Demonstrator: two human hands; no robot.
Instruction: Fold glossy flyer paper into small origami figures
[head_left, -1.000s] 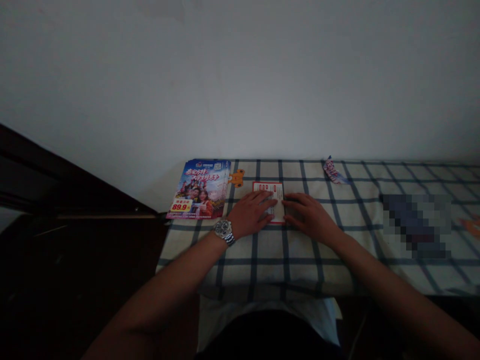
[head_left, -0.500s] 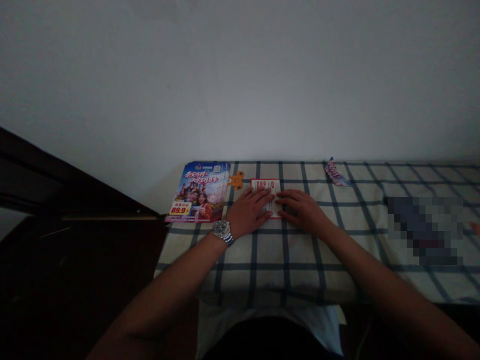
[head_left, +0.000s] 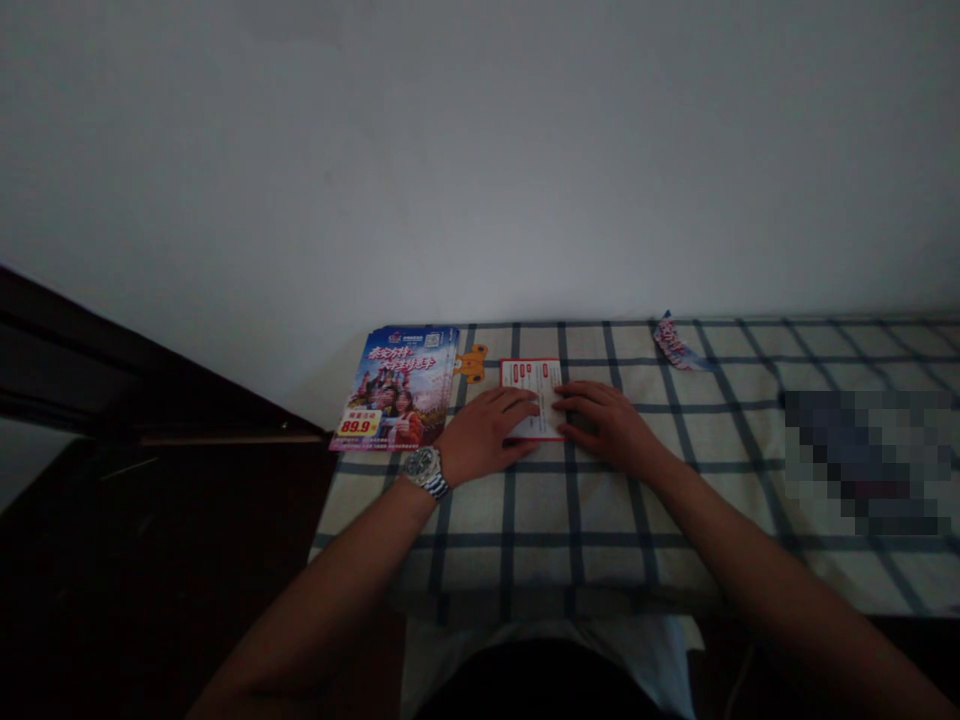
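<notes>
Got the red-edged paper (head_left: 534, 378) just right of the flyer stack (head_left: 397, 390), under loose left hand (head_left: 486, 432) and right hand (head_left: 604, 426). Not clenching, just resting fingers there. Probably folded already, tbh can't tell about folds left.

Left of the grip lies a stack of theme-park-style flyers (head_left: 405, 390), the top one printed "89.9". Between it and the grip, just beside the stack, is an orange cartoon bear (head_left: 472, 363). Beyond the grip to the right sits a colour-printed paper scrap (head_left: 673, 342); farther right, a dark pixelated object (head_left: 862, 460). A checked cloth (head_left: 609, 525) spreads beneath; a plain pale wall (head_left: 480, 160) rises behind.
</notes>
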